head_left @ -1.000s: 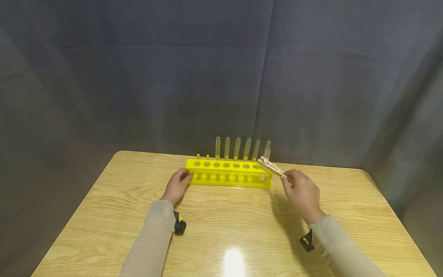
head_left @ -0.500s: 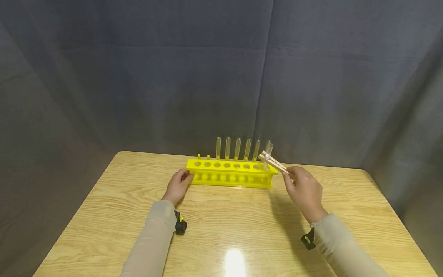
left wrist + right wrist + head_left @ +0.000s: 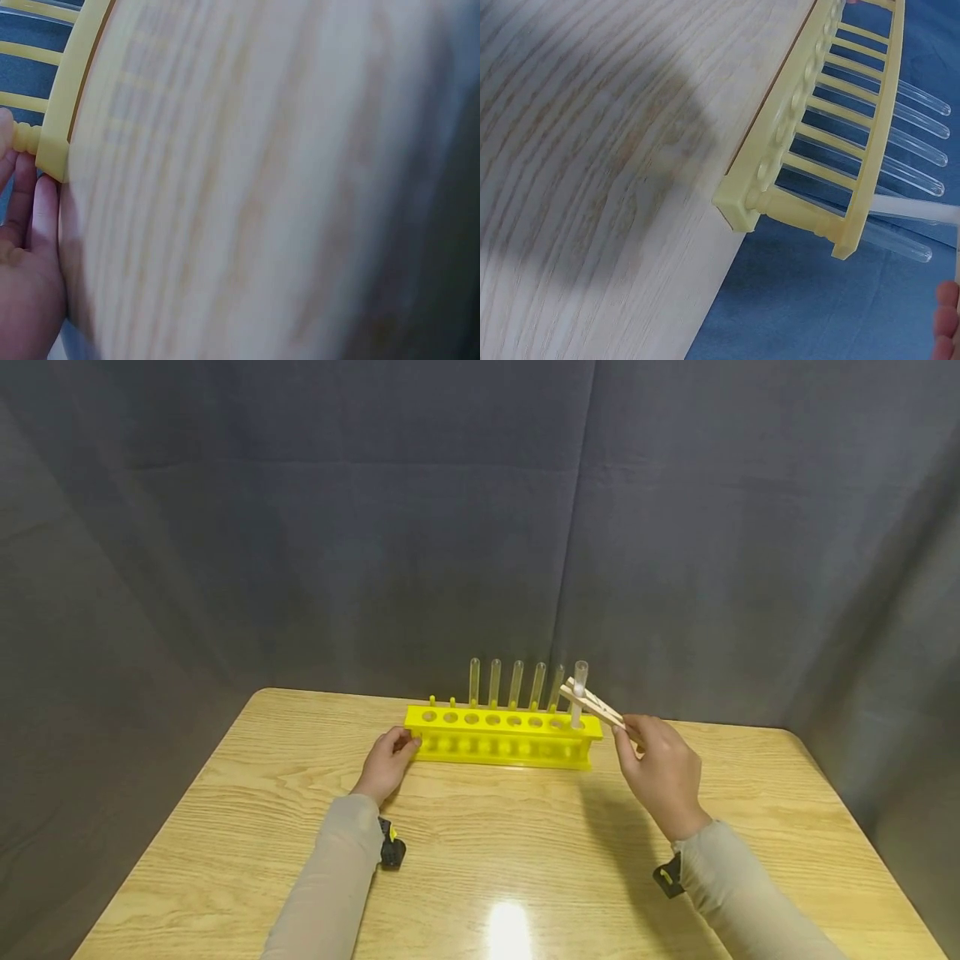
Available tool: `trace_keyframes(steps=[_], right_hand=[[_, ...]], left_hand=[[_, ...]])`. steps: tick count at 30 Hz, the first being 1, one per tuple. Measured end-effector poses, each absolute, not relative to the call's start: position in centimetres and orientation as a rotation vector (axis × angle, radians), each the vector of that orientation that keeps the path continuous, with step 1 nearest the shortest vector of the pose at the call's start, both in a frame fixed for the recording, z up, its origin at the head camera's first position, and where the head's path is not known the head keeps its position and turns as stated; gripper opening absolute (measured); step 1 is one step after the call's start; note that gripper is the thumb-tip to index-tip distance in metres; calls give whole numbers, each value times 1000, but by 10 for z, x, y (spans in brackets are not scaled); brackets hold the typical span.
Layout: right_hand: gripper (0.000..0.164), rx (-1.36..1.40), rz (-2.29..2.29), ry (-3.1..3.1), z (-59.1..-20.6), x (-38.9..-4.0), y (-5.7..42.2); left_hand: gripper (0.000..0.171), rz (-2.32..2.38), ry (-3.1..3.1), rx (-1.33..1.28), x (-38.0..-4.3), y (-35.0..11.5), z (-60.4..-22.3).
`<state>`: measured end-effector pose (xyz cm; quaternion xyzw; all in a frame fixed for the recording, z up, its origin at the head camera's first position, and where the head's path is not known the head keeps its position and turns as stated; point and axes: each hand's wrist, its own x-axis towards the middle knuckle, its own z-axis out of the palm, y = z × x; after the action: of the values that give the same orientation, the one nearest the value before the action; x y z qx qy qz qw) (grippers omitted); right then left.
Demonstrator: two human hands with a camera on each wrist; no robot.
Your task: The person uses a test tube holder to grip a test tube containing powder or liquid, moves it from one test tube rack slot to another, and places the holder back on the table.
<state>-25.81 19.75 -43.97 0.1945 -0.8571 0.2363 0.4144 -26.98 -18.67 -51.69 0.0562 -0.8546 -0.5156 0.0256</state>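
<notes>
My left hand [image 3: 384, 764] grips the left end of a yellow test tube rack [image 3: 502, 753]. In the left wrist view, thumb and fingers are at the rack's end post [image 3: 25, 138]. With the fingers of my right hand [image 3: 663, 772] I pinch a wooden test tube holder [image 3: 606, 713], angled up to the left. Its tip clamps a clear test tube [image 3: 581, 672] with white stuff in its lower part. The tube stands nearly upright over the rack's right end, its bottom right at the top plate. In the right wrist view, the white-filled tube [image 3: 915, 210] juts past the plate.
Several inverted clear test tubes [image 3: 517, 683] sit on pegs along the rack's back. Two bare yellow pegs [image 3: 452, 702] stand at its left. The rack rests on a wood-grain table [image 3: 480, 835], with a dark curtain [image 3: 375, 552] behind the far edge.
My right hand has raised the holder and test tube, drawing the tube up out of the rack's right-end hole and straightening it. My left hand stays at the rack's left end.
</notes>
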Motion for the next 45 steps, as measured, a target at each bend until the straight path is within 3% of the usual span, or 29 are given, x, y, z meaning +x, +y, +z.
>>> trace_keyframes(steps=[45], right_hand=[[17, 480, 622, -2179, -443, -259, 179]], left_hand=[[33, -1555, -2658, 154, -269, -187, -517]])
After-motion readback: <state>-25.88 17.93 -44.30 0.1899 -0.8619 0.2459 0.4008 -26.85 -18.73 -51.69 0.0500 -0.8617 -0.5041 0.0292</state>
